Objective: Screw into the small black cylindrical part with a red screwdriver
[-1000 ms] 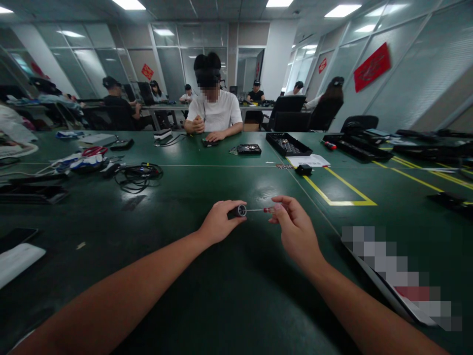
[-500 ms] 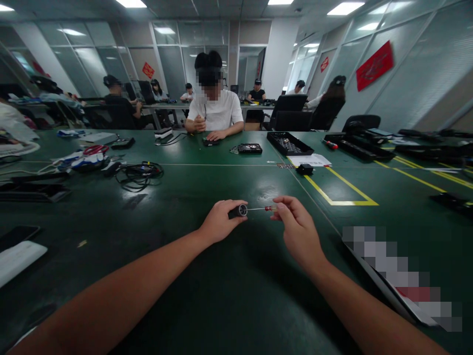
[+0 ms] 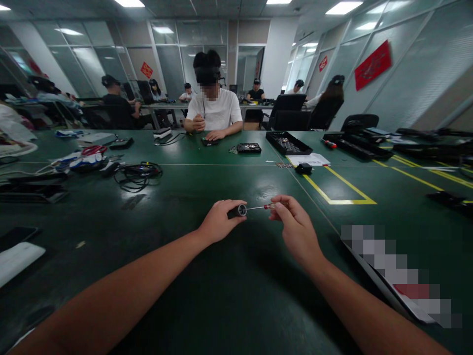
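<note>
Your left hand [image 3: 218, 222] grips the tube [image 3: 234, 212]; your right hand [image 3: 297, 224] pinches the screwdriver [image 3: 267, 207] at the tube's open end, tilted slightly more than before; adjustment likely ongoing.

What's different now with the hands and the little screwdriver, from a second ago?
Only a little: the screwdriver has tipped slightly, its handle end a bit higher in the picture, so its shaft slants more. Nothing was taken hold of or let go. The left hand still holds the dark tube, open end toward us, and the right hand still pinches the screwdriver's handle.
</note>
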A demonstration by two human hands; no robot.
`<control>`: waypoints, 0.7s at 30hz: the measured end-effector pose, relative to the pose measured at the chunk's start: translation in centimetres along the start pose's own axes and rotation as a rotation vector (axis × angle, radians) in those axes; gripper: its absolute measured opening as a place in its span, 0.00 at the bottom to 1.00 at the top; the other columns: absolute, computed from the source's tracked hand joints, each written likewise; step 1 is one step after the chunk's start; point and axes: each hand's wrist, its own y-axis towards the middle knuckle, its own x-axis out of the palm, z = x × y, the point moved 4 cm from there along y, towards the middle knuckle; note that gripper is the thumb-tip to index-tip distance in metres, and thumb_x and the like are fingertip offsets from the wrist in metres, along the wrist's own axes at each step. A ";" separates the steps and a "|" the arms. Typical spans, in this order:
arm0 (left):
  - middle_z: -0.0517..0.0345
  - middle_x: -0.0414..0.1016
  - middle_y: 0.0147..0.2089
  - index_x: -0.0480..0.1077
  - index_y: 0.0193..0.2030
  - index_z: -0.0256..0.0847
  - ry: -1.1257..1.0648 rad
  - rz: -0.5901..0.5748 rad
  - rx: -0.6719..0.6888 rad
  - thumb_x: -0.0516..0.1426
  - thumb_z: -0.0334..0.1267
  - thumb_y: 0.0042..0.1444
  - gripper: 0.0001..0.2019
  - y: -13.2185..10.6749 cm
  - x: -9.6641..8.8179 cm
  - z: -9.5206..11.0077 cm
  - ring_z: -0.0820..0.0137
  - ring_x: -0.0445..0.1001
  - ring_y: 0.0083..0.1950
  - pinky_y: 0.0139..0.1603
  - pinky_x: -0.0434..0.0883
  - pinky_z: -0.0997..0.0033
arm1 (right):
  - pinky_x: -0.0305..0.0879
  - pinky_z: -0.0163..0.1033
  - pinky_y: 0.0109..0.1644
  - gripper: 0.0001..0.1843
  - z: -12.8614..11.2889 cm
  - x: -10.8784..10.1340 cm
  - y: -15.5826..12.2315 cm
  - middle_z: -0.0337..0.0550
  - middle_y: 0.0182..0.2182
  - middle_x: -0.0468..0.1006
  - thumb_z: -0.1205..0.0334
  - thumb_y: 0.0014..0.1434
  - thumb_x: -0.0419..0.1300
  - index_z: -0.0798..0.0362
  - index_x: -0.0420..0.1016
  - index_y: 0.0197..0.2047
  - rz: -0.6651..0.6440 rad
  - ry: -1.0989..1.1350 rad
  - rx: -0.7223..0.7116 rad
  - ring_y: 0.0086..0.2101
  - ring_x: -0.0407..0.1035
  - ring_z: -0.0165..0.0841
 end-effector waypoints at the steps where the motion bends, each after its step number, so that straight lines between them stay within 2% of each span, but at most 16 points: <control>1: 0.54 0.82 0.50 0.76 0.56 0.45 -0.001 -0.008 0.007 0.66 0.36 0.59 0.17 0.0 0.0 0.0 0.59 0.78 0.52 0.57 0.69 0.54 | 0.68 0.42 0.37 0.16 0.0 0.0 0.0 0.39 0.30 0.75 0.45 0.66 0.56 0.49 0.75 0.41 -0.016 -0.015 0.004 0.31 0.70 0.35; 4: 0.54 0.82 0.50 0.76 0.55 0.44 -0.003 -0.022 0.022 0.66 0.35 0.59 0.17 0.1 0.1 0.1 0.60 0.78 0.51 0.58 0.68 0.53 | 0.64 0.41 0.33 0.21 0.0 0.1 0.1 0.37 0.24 0.70 0.42 0.68 0.53 0.49 0.77 0.39 -0.050 -0.091 0.007 0.26 0.67 0.34; 10: 0.53 0.81 0.51 0.76 0.56 0.45 -0.003 -0.003 0.001 0.65 0.35 0.59 0.17 0.0 0.0 0.0 0.59 0.77 0.53 0.58 0.69 0.53 | 0.70 0.43 0.41 0.15 0.3 -0.1 0.0 0.42 0.34 0.79 0.48 0.64 0.60 0.50 0.75 0.45 0.005 -0.005 -0.014 0.34 0.73 0.36; 15: 0.54 0.81 0.51 0.75 0.57 0.45 0.018 0.002 0.007 0.65 0.35 0.59 0.18 -0.1 0.1 0.3 0.59 0.77 0.52 0.58 0.68 0.53 | 0.71 0.45 0.44 0.18 1.3 0.3 0.1 0.40 0.32 0.77 0.42 0.66 0.58 0.49 0.76 0.41 0.023 0.059 0.025 0.34 0.72 0.36; 18: 0.55 0.81 0.53 0.74 0.58 0.46 0.064 0.025 0.053 0.65 0.36 0.60 0.18 0.1 -0.1 0.4 0.60 0.76 0.54 0.61 0.65 0.51 | 0.73 0.43 0.40 0.18 2.6 0.1 0.6 0.39 0.30 0.76 0.43 0.60 0.64 0.50 0.75 0.38 0.094 0.312 0.196 0.31 0.71 0.34; 21: 0.55 0.80 0.52 0.74 0.58 0.46 0.128 0.019 0.055 0.64 0.36 0.61 0.18 0.4 -0.2 0.0 0.60 0.76 0.55 0.65 0.62 0.48 | 0.74 0.40 0.35 0.16 3.7 0.5 1.2 0.36 0.22 0.71 0.48 0.57 0.67 0.51 0.74 0.31 0.020 0.563 0.479 0.24 0.65 0.30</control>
